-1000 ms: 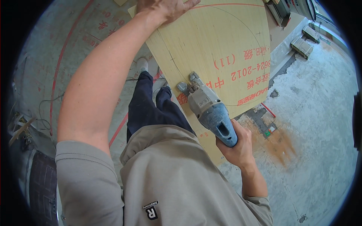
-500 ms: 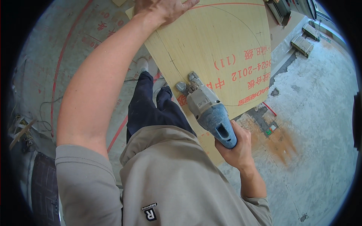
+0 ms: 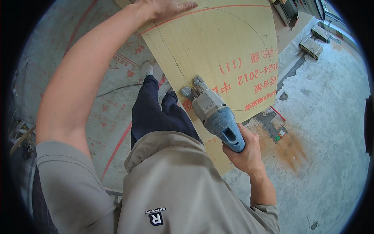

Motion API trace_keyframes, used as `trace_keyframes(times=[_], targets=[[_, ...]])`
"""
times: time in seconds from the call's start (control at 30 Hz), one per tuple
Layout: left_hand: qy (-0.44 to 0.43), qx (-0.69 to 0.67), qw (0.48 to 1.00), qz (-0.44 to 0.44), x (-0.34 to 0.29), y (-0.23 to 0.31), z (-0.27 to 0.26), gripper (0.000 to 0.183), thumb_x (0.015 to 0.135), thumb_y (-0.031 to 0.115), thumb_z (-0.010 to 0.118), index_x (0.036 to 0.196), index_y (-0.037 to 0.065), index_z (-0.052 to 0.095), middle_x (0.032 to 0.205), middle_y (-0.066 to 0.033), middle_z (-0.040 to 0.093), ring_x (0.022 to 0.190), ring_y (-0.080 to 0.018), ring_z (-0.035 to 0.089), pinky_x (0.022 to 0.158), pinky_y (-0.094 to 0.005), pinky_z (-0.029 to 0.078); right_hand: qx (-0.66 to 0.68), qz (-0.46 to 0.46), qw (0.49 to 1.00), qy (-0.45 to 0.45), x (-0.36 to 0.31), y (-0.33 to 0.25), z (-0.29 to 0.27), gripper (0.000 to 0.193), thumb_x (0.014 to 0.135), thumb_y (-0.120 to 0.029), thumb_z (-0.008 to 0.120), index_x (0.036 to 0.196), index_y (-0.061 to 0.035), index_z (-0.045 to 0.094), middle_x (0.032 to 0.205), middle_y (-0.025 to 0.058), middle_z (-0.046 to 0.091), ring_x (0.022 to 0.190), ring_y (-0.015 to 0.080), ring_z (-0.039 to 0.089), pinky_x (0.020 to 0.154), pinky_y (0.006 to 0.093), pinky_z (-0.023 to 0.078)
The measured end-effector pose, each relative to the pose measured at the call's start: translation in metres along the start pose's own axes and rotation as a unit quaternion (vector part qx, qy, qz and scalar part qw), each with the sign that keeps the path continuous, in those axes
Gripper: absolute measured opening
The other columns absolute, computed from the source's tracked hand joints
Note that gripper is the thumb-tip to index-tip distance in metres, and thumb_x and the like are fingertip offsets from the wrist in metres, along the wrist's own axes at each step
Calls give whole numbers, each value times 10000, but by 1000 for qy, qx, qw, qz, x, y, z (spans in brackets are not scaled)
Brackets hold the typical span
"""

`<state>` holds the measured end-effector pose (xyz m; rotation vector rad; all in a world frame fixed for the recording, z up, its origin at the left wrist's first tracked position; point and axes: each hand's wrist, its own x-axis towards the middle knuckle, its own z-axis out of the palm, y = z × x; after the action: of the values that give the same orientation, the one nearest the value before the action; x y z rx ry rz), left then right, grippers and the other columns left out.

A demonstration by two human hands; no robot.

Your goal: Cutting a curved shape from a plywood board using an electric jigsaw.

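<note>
Plywood (image 3: 237,43) juts over concrete (image 3: 331,113); left hand (image 3: 165,7) sits at its far edge, finger grip unclear; right hand (image 3: 247,152) clasps the power tool (image 3: 216,111), which might skid if plywood shifts.

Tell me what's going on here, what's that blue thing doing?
A person in a grey-brown shirt has a blue and grey jigsaw on a plywood board. The right hand is wrapped around the back of the jigsaw, and the left hand is at the board's far end. The jigsaw's front sits near the board's left edge. I can't tell if it's running.
</note>
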<state>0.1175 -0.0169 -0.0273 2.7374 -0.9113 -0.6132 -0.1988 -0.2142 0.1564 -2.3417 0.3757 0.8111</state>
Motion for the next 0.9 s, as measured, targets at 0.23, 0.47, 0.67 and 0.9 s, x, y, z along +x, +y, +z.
trace_keyframes(times=[0.23, 0.47, 0.67, 0.9], targets=[[5, -3, 1000, -10, -10, 3, 13, 763, 1045, 644, 414, 1680, 233, 317, 1792, -82, 146, 1660, -291, 55, 1262, -725, -49, -11, 0, 999, -36, 0, 20, -12, 210, 733, -39, 751, 900, -33, 625, 749, 154, 633, 681, 355, 671, 688, 378, 534], [13, -4, 999, -31, -15, 3, 24, 769, 1042, 667, 406, 1681, 249, 318, 1793, -72, 145, 1660, -285, 50, 1272, -706, -45, -43, -13, 998, -40, -3, 28, -8, 262, 689, -49, 757, 909, -30, 616, 791, 175, 622, 742, 410, 659, 702, 415, 530], [22, -11, 999, -26, -14, 4, 26, 763, 1042, 669, 407, 1676, 251, 334, 1790, -75, 164, 1660, -288, 62, 1275, -697, -40, -58, -39, 997, -38, -2, 38, -8, 275, 682, -50, 754, 914, -27, 608, 807, 194, 622, 757, 429, 652, 704, 433, 525], [43, 3, 999, -29, -15, 4, 29, 746, 1045, 654, 422, 1675, 263, 337, 1788, -74, 173, 1659, -291, 71, 1284, -681, -37, -66, -47, 996, -41, -1, 41, -13, 266, 684, -41, 746, 908, -28, 603, 793, 188, 610, 748, 420, 651, 709, 419, 524]])
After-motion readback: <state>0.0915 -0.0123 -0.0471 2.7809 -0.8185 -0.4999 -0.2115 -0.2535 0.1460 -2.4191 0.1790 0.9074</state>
